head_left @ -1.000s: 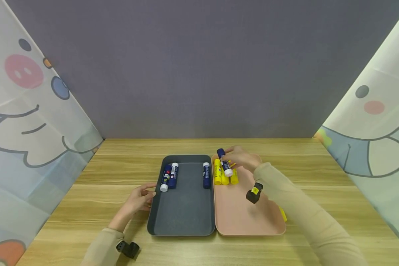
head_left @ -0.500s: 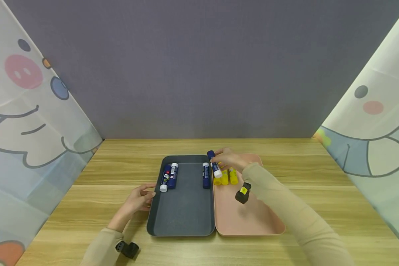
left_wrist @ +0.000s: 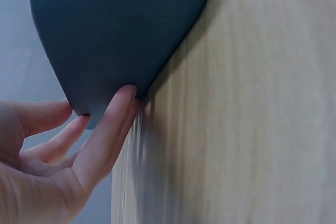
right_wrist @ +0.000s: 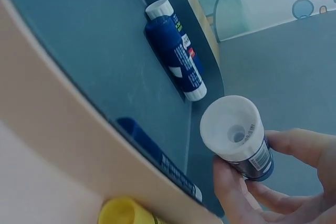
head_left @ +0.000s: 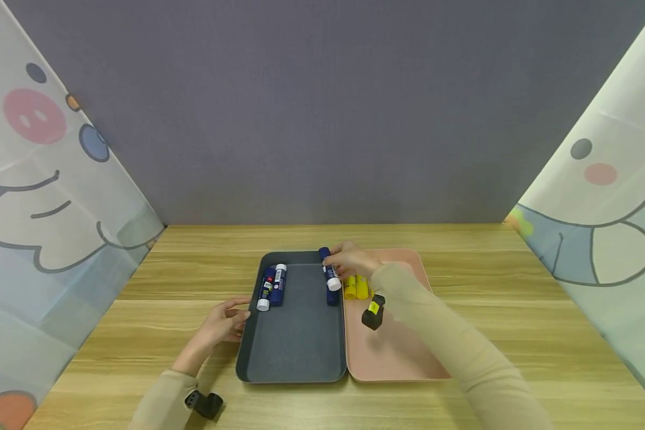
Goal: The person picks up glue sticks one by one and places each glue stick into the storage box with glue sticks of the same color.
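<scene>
My right hand [head_left: 353, 261] pinches a dark blue glue stick [head_left: 331, 276] between thumb and fingers, above the far right corner of the dark grey tray [head_left: 295, 346]. Its white end points toward the camera in the right wrist view. Below it, another blue glue stick [right_wrist: 157, 150] lies along the tray's right wall, partly hidden in the head view. Two more blue glue sticks, one [head_left: 278, 285] and another [head_left: 266, 289], lie side by side at the tray's left wall. My left hand [head_left: 223, 324] touches that wall from outside, thumb at the rim, fingers [left_wrist: 113, 116] extended against it.
A pink tray [head_left: 392, 364] stands right against the grey one. Yellow glue sticks [head_left: 361, 288] lie in its far left part, partly covered by the right hand and sleeve. A grey panel [head_left: 322, 119] rises behind the wooden table [head_left: 204, 263], with printed cloth on both sides.
My right hand has carried the blue glue stick leftward, from over the yellow glue sticks in the pink tray to over the grey tray. My left hand has stayed at the grey tray's wall.
</scene>
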A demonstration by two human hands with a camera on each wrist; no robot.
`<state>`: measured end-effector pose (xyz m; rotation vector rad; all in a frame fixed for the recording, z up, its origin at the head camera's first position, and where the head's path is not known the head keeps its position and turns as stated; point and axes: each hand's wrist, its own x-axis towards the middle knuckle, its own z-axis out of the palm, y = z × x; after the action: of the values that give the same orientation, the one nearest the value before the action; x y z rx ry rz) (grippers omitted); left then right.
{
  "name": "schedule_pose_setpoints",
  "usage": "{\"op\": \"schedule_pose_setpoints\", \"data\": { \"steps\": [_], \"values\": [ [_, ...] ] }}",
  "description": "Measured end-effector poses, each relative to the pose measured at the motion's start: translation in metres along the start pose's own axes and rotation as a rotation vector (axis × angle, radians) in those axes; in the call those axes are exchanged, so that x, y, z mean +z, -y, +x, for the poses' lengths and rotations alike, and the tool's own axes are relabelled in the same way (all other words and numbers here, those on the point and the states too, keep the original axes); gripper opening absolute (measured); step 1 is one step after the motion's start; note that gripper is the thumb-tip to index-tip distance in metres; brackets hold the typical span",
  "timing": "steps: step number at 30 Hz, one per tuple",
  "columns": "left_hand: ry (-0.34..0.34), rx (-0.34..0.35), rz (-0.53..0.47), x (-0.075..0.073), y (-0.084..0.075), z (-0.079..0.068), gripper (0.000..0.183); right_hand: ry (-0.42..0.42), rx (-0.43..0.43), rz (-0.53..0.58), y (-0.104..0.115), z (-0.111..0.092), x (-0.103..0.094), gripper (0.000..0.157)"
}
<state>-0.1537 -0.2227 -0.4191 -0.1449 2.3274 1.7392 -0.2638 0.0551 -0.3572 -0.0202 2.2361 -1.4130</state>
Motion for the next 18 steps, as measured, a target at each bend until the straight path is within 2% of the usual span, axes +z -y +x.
{"op": "schedule_pose_setpoints", "data": {
  "steps": [11, 18],
  "values": [
    [0.005, 0.004, -0.011, 0.000, 0.000, 0.000, 0.040, -0.019, 0.042, 0.024, 0.004, 0.013, 0.023, 0.051],
    [0.007, -0.008, -0.022, 0.000, 0.001, 0.001, 0.039, -0.002, 0.023, 0.036, 0.004, 0.015, 0.036, 0.052]
  ]
}}
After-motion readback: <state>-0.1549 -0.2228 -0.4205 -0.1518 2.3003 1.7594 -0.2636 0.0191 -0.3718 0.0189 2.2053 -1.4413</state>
